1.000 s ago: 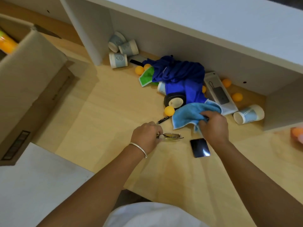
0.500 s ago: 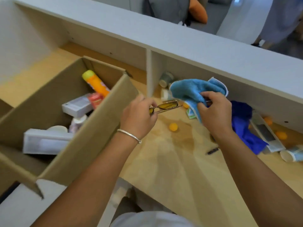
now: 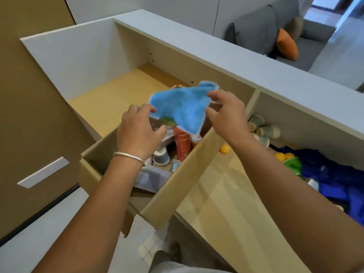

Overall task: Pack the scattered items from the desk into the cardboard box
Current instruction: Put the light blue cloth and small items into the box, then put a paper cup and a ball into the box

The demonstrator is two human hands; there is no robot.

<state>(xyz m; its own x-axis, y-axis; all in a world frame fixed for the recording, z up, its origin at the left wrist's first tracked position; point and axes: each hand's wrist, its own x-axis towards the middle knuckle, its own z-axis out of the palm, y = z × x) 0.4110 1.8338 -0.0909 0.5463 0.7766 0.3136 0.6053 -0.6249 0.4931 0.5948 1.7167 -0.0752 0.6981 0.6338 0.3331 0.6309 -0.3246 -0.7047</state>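
The open cardboard box (image 3: 178,179) stands at the desk's left end, holding an orange bottle (image 3: 182,143), a paper cup (image 3: 161,157), a clear plastic case (image 3: 151,177) and other items. A light blue cloth (image 3: 182,107) hangs in the air over the box, between my hands. My left hand (image 3: 137,131) is over the box with its index fingertip at the cloth's left corner and its fingers apart. My right hand (image 3: 226,115) is at the cloth's right edge, finger and thumb spread. The yellow-lensed glasses are not visible.
On the wooden desk (image 3: 216,194) to the right lie several paper cups (image 3: 264,132), orange balls (image 3: 225,149), a green cloth (image 3: 294,165) and a dark blue garment (image 3: 334,178). A grey shelf (image 3: 197,56) runs along the back. A brown cabinet (image 3: 29,134) is to the left.
Both hands moved left from the desk to above the box. The glasses have left my left hand. My right hand's fingers have opened around the blue cloth.
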